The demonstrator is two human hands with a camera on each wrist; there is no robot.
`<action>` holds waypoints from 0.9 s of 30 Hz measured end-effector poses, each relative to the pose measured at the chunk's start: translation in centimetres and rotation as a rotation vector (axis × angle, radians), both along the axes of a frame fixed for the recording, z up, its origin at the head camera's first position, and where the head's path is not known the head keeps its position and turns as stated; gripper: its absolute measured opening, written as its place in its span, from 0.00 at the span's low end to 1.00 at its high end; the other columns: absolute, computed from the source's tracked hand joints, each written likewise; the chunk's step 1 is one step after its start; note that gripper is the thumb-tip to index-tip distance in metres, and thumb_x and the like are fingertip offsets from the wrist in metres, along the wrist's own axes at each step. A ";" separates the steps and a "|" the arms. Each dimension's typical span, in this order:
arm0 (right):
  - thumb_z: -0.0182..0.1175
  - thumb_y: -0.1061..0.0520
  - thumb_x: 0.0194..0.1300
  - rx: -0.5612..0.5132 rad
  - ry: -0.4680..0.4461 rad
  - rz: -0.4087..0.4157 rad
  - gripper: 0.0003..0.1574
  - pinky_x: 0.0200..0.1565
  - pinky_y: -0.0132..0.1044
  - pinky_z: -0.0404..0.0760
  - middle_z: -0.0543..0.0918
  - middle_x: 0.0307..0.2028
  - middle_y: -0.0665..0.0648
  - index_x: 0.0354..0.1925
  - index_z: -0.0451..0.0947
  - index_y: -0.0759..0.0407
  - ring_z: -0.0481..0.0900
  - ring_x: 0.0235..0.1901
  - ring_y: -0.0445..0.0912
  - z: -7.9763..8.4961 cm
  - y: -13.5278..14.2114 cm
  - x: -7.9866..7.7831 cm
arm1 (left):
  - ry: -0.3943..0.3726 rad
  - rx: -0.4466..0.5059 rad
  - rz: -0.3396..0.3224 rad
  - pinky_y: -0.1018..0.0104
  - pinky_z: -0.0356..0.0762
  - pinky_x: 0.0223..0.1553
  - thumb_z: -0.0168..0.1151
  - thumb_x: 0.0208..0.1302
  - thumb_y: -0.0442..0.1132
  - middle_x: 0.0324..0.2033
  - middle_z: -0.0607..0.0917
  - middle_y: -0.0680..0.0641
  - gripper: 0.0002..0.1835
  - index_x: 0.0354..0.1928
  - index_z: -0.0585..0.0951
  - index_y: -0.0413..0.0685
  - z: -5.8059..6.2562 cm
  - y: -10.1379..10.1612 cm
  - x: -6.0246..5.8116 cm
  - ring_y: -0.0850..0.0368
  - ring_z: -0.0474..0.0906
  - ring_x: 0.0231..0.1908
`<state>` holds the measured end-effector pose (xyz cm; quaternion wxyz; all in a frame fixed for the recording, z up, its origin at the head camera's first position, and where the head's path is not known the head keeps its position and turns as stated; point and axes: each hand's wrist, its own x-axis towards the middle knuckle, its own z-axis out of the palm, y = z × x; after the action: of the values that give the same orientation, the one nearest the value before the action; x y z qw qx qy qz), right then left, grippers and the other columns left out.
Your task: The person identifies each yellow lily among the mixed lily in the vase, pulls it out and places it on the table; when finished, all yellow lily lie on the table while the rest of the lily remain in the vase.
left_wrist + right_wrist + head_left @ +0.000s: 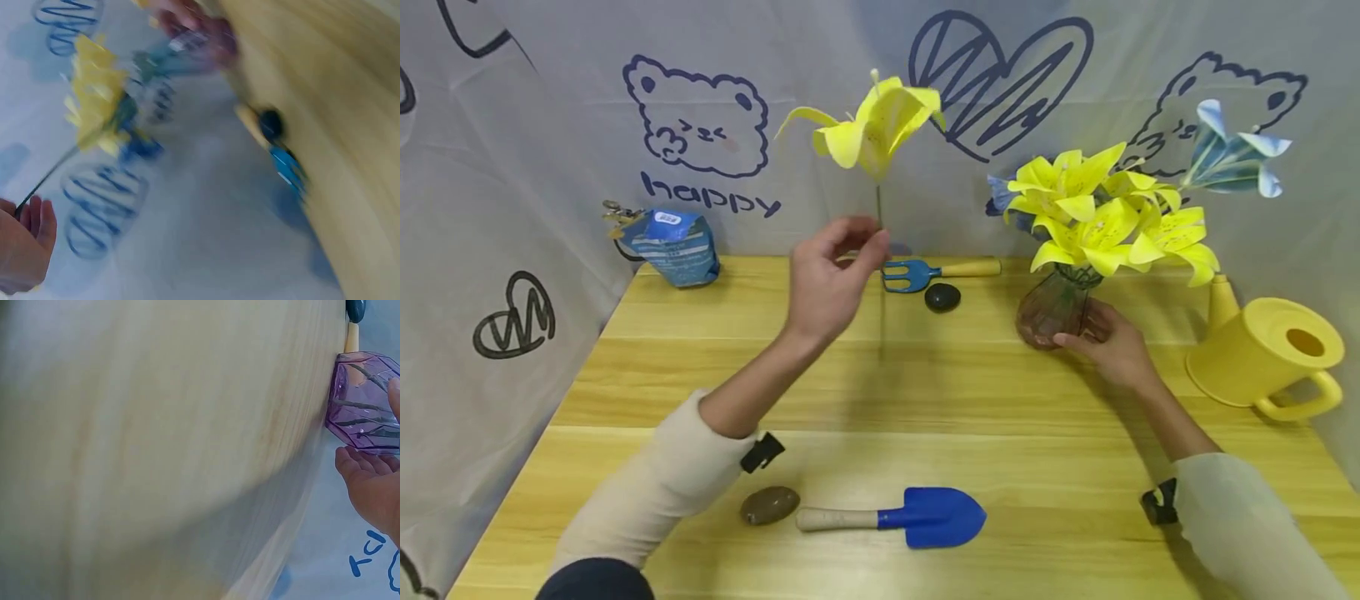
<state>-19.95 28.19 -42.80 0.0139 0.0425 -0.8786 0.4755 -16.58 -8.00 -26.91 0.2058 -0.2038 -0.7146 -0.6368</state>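
My left hand (829, 283) pinches the thin green stem of a yellow artificial lily (880, 133), raised upright above the table left of the vase. The lower stem hangs below the fingers. At the right, my right hand (1116, 346) holds the side of a purple glass vase (1045, 312). In the right wrist view, the thumb lies on the faceted vase (362, 403) and the fingers are beside it; dark stems show through the glass. Several yellow lilies (1101, 212) stand in the vase, together with blue flowers (1236, 154). The left wrist view is blurred.
A yellow watering can (1262, 354) stands right of the vase. Behind lie a blue hand fork (913, 275) and a black stone (942, 297). A blue bag (677, 250) sits back left. In front are a blue trowel (940, 517) and a brown stone (770, 505).
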 end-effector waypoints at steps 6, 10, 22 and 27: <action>0.64 0.50 0.51 0.001 0.000 0.001 0.48 0.50 0.48 0.68 0.63 0.57 0.70 0.63 0.53 0.67 0.65 0.54 0.59 0.0 0.1 -0.1 | -0.215 -0.310 0.123 0.67 0.78 0.29 0.58 0.58 0.40 0.30 0.82 0.44 0.11 0.37 0.80 0.37 -3.5 -7.8 0.4 0.55 0.78 0.29; 0.64 0.50 0.51 0.003 -0.008 0.004 0.49 0.51 0.49 0.67 0.63 0.58 0.70 0.63 0.52 0.66 0.65 0.55 0.60 0.1 0.1 0.0 | -0.337 -0.502 0.147 0.67 0.78 0.24 0.58 0.58 0.40 0.26 0.81 0.43 0.10 0.34 0.80 0.38 -6.3 -11.7 0.7 0.55 0.78 0.27; 0.65 0.51 0.51 -0.010 0.004 0.022 0.48 0.50 0.47 0.68 0.63 0.58 0.69 0.63 0.53 0.67 0.65 0.55 0.59 0.0 0.0 -0.2 | -0.602 -0.765 0.107 0.66 0.73 0.18 0.58 0.57 0.34 0.22 0.81 0.40 0.08 0.30 0.80 0.32 -11.6 -17.7 1.4 0.51 0.77 0.18; 0.64 0.50 0.52 0.007 0.003 0.017 0.49 0.51 0.48 0.67 0.62 0.58 0.70 0.64 0.52 0.67 0.64 0.55 0.60 0.0 0.0 -0.1 | -0.616 -0.780 0.168 0.66 0.73 0.16 0.59 0.56 0.33 0.21 0.81 0.40 0.08 0.30 0.80 0.32 -13.0 -19.2 1.7 0.51 0.77 0.15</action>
<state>-20.07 28.22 -42.78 0.0110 0.0508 -0.8797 0.4726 -14.90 -27.18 -39.92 -0.0556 -0.0097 -0.9408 -0.3342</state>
